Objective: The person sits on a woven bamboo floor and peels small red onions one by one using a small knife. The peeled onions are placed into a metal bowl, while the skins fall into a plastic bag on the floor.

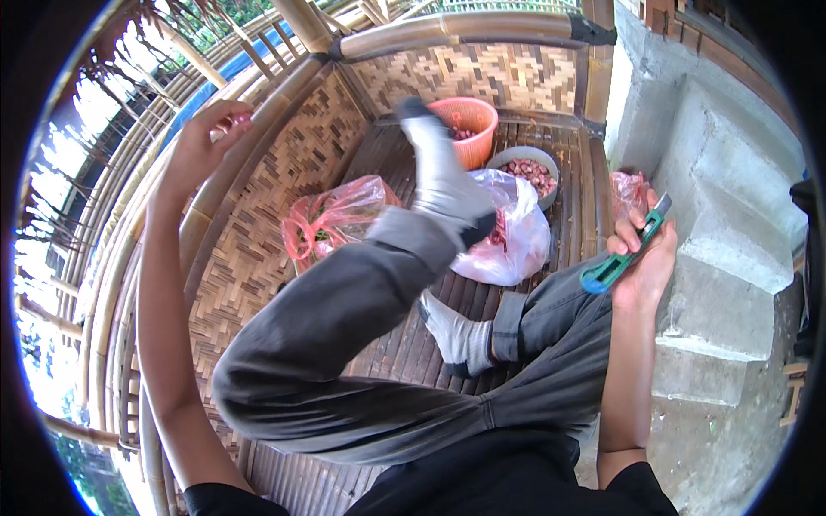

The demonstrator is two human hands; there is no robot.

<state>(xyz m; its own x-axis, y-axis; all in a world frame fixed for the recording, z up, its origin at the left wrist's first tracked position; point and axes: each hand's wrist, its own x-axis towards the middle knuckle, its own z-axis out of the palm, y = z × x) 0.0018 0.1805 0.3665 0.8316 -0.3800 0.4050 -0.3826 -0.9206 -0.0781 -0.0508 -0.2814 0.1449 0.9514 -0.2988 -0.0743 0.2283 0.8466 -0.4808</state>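
My left hand [210, 138] is raised over the bamboo railing at the left, its fingers closed on a small pinkish-red shallot [240, 119]. On the right, my right hand [642, 248] holds a green utility knife [623, 253] with its blade out, pointing up and away from me. Beyond my legs stand an orange plastic basket [477, 129] and a grey bowl [548, 198], both with shallots in them. A whitish plastic bag [516, 251] with more reddish shallots lies nearer. Left of my raised foot is a red plastic bag [348, 206] with something green inside.
My legs, in grey trousers [310, 309], cross the bamboo-slat floor [400, 348]; one socked foot is raised and blurred. Woven bamboo walls [464, 71] and a bamboo rail [452, 29] enclose the platform. Concrete steps [716, 303] and another red plastic bag [626, 190] are at the right.
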